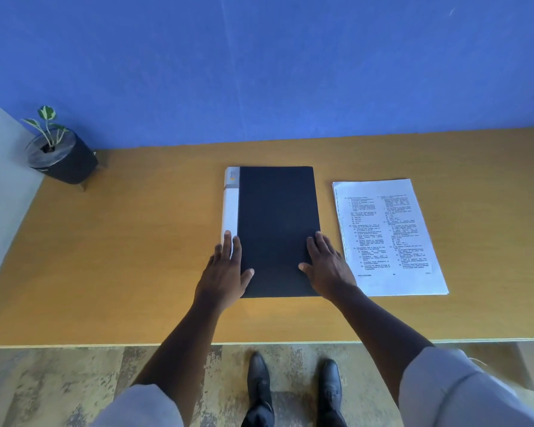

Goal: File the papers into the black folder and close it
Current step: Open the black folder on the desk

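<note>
On the table (136, 241), flat open hands (225, 272) (327, 266) flank the closed black folder (278, 223).

The matt black folder with its smooth pale plastic spine (278, 223) is lying on the smooth, faintly glossy wood-grain desk (136, 241); the white printed paper sheets (389, 235) are looking matt.

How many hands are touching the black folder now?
2. The left hand rests on the black folder at its near left edge; the right hand rests at its near right edge.
</note>
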A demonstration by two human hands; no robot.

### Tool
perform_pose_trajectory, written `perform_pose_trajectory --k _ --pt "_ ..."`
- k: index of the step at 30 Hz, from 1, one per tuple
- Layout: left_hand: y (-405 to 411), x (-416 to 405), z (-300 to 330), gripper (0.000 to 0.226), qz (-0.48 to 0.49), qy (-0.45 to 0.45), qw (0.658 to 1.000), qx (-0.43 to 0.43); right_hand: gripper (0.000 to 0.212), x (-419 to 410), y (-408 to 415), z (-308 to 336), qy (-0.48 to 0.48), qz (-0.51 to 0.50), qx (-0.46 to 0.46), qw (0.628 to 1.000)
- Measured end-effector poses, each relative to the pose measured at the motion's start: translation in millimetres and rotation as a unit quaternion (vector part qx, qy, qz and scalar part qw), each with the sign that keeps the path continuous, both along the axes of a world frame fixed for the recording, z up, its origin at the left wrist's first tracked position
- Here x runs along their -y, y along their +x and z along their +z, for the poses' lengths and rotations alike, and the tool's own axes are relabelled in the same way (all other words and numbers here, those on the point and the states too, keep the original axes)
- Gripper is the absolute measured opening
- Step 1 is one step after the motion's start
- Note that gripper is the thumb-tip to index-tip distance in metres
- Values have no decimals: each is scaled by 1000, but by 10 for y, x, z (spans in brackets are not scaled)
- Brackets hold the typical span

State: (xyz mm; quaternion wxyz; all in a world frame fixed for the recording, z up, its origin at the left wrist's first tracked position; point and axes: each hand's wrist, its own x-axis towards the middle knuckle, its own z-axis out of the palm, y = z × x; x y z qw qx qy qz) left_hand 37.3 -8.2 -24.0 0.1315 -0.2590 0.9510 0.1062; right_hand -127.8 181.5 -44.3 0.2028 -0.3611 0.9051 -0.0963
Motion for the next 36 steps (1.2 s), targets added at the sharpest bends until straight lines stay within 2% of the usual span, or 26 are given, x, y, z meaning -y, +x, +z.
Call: perform_pose_trajectory --k 8,13,22,28,36 --pt "163 -117 -29 125 5 -13 1000 24 72 -1 69 -63 5 -14 -6 1000" --pt "220 -154 -57 139 13 -7 999 34 72 8 65 -63 3 -22 2 1000" --pt "275 -151 -74 128 55 23 998 7 66 104 45 -15 -32 -105 60 992" --pt "372 -154 -131 117 36 22 999 -21 57 161 69 86 -84 -160 77 981" --pt "393 -181 -131 115 47 52 997 -18 72 326 59 355 -77 -211 53 973"
